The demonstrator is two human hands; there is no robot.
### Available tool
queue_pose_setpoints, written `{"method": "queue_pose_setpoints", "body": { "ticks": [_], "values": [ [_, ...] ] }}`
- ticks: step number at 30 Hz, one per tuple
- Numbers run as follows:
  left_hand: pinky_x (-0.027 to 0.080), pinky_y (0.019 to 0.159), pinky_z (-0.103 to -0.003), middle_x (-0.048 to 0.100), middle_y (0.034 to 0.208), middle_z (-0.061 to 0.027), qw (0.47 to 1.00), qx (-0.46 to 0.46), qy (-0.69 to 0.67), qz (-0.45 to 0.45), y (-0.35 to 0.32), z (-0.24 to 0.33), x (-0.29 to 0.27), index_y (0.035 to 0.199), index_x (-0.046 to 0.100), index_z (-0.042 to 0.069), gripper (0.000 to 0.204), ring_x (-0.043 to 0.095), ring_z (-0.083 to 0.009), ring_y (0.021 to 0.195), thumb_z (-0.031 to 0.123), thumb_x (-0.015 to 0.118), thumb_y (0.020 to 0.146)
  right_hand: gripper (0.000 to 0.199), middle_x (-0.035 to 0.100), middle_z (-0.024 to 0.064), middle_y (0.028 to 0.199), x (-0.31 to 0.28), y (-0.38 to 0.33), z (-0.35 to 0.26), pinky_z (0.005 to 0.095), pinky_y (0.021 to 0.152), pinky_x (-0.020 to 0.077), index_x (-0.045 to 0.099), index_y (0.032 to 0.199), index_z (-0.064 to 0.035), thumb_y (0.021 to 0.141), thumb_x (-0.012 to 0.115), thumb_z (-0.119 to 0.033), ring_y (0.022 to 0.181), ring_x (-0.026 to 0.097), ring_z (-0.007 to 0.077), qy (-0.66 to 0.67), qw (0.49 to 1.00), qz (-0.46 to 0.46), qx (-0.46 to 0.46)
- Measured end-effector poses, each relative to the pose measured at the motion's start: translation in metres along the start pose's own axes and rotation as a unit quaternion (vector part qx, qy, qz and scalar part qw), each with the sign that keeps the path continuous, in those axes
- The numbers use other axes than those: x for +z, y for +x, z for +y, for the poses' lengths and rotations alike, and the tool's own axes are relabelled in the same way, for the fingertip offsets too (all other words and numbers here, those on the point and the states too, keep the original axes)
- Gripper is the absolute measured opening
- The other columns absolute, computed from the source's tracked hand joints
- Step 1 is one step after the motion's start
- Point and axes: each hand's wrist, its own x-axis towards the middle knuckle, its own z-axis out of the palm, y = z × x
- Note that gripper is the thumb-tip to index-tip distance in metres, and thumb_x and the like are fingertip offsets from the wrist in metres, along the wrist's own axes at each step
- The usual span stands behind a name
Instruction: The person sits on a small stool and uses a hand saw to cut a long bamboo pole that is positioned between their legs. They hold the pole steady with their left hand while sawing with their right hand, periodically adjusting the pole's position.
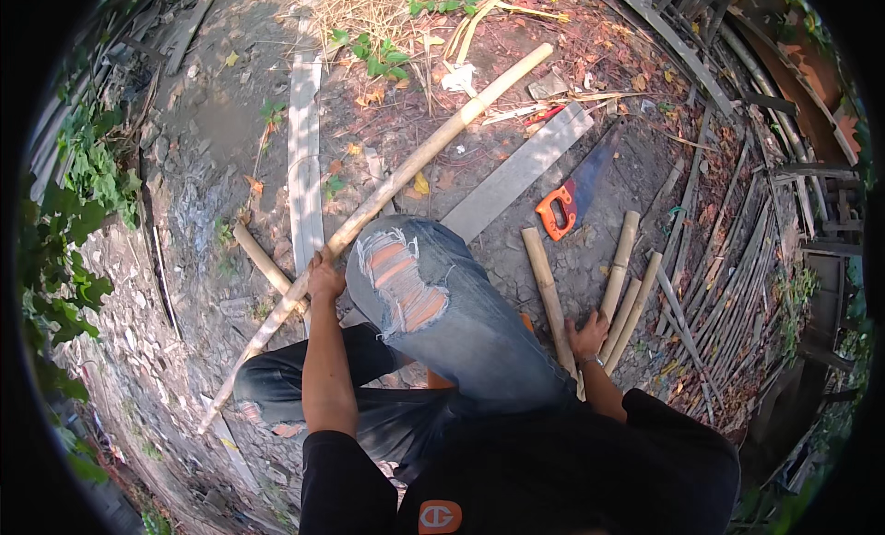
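Observation:
My left hand point(325, 277) is closed around a long pale bamboo pole point(442, 134), which slants from the lower left up to the far right, passing just left of my raised knee. Under the pole, near that hand, a shorter bamboo piece point(261, 258) lies crosswise. My right hand point(587, 336) is low beside my right thigh, thumb apart from the fingers, against the lower part of a short bamboo piece point(620, 258). Other short pieces lie around it: one to its left point(546, 286) and two to its right, including a thin one point(638, 305).
An orange-handled handsaw point(557, 212) lies on the dirt ahead. Beside it is a flat grey board point(518, 171); another long board point(305, 157) lies under the pole. Piled thin sticks point(737, 268) line the right side. Straw point(364, 19) is at the far edge, leafy plants point(101, 157) at left.

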Motion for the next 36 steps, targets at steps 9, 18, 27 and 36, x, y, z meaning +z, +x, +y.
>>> {"method": "queue_pose_setpoints", "body": {
  "ticks": [9,18,27,36],
  "values": [
    [0.03,0.127,-0.044,0.032,0.168,-0.0222,0.957,0.057,0.267,-0.096,-0.031,0.075,0.098,0.164,0.03,0.012,0.094,0.03,-0.0405,0.154,0.038,0.077,0.087,0.072,0.069,0.0318,0.114,-0.029,0.01,0.04,0.055,0.092,0.0528,0.046,0.142,0.0005,0.09,0.078,-0.038,0.107,0.067,0.05,0.108,0.973,-0.202,-0.037],
    [0.023,0.13,-0.042,0.026,0.169,-0.0252,0.95,0.06,0.301,-0.059,-0.006,0.022,0.093,0.166,0.025,0.009,0.102,0.025,-0.041,0.157,0.04,0.078,0.085,0.051,0.07,0.0114,0.103,-0.267,0.208,-0.168,0.0343,0.079,0.0555,0.051,0.134,0.0005,0.099,0.076,-0.027,0.087,0.067,0.017,0.422,0.874,0.184,-0.155],
    [0.018,0.131,-0.04,0.021,0.172,-0.0224,0.973,-0.026,0.198,-0.113,-0.048,0.115,0.096,0.167,0.021,0.009,0.106,0.018,-0.0376,0.16,0.043,0.079,0.085,0.069,0.066,0.0275,0.116,-0.263,0.426,-0.264,0.0416,0.098,0.0516,0.042,0.131,0.01,0.091,0.079,-0.033,0.107,0.068,0.0356,0.502,0.816,0.282,-0.054],
    [0.018,0.132,-0.041,0.021,0.173,-0.0191,0.958,-0.008,0.271,-0.092,-0.038,0.094,0.066,0.168,0.02,0.014,0.108,0.018,-0.0374,0.16,0.044,0.08,0.083,0.129,0.049,0.0369,0.147,0.008,0.39,-0.286,0.0431,0.117,0.0417,0.016,0.155,0.0153,0.078,0.081,-0.065,0.139,0.051,0.0425,0.336,0.937,-0.049,0.084]
  ]
}}
